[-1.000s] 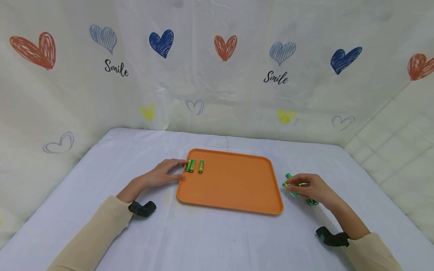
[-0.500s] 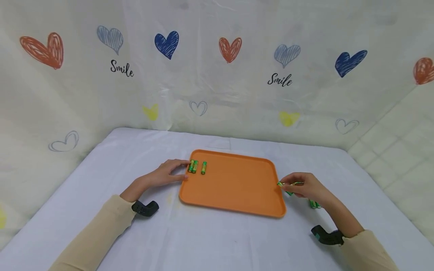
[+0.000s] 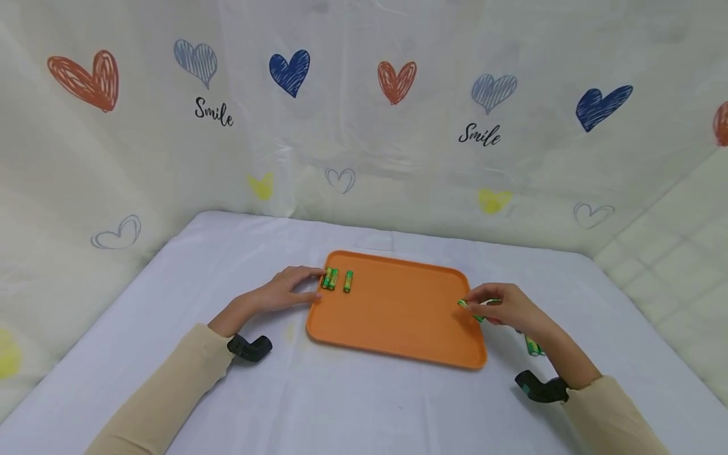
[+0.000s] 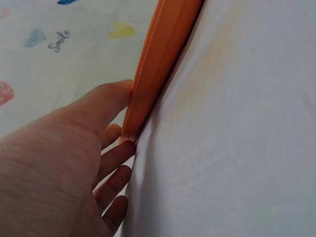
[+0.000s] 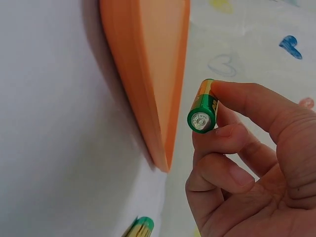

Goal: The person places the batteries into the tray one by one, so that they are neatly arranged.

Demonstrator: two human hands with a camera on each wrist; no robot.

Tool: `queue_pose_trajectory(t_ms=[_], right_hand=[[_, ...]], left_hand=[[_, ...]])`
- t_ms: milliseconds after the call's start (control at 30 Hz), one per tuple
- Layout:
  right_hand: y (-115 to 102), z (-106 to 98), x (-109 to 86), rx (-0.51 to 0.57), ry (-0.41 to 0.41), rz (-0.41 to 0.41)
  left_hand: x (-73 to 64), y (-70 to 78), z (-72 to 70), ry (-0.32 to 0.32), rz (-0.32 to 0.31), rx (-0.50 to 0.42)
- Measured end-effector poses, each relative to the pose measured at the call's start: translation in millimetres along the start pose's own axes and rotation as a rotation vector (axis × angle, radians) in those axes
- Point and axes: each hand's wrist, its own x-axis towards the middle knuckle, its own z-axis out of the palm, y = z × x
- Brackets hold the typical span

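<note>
An orange tray (image 3: 398, 309) lies on the cloth between both hands. My left hand (image 3: 284, 289) is at its left edge, thumb and fingertips touching the rim; in the left wrist view the thumb (image 4: 111, 96) rests against the tray wall (image 4: 160, 59), the other fingers relaxed beside it. Over the tray's right edge, my right hand (image 3: 509, 308) pinches a green and yellow battery (image 5: 203, 106) between thumb and fingers. On the tray's left side lie two batteries (image 3: 333, 279) side by side and one battery (image 3: 348, 282) slightly apart.
More green batteries (image 3: 533, 345) lie on the white tablecloth (image 3: 364, 404) right of the tray, partly hidden behind my right wrist. One battery end (image 5: 142, 226) shows low in the right wrist view. A wall sheet (image 3: 364, 139) with printed hearts hangs behind the table.
My right hand has moved left with the battery from the pile beside the tray to over its right edge. My left hand stays at the tray's left rim. The head view shifts slightly.
</note>
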Motion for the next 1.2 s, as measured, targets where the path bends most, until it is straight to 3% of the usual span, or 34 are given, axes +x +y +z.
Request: queue_pose_trajectory(t_ms=[1200], right_hand=[[-34.8,28.6,53.0,0.126,-0.095,-0.118]], left_hand=[[-1.5,1.8,-2.7,-0.004,0.022,-0.016]])
